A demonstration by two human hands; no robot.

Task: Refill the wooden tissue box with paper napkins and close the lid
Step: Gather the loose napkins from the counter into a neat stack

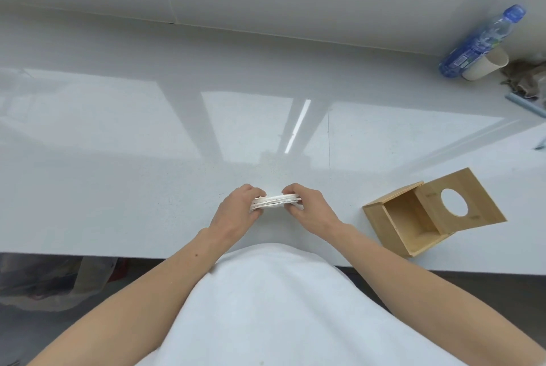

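A thin stack of white paper napkins (276, 202) is held just above the white table, near its front edge. My left hand (239, 212) grips the stack's left end and my right hand (310, 206) grips its right end. The wooden tissue box (404, 221) stands to the right of my hands with its inside empty. Its lid (461, 200), with a round hole, is swung open toward the far right.
A blue-capped water bottle (481, 40), a paper cup (487, 65) and a crumpled grey cloth (523, 79) lie at the table's far right by the wall. The white glossy table (147, 144) spreads out to the left. A plastic bag (50, 280) hangs below the table's left front edge.
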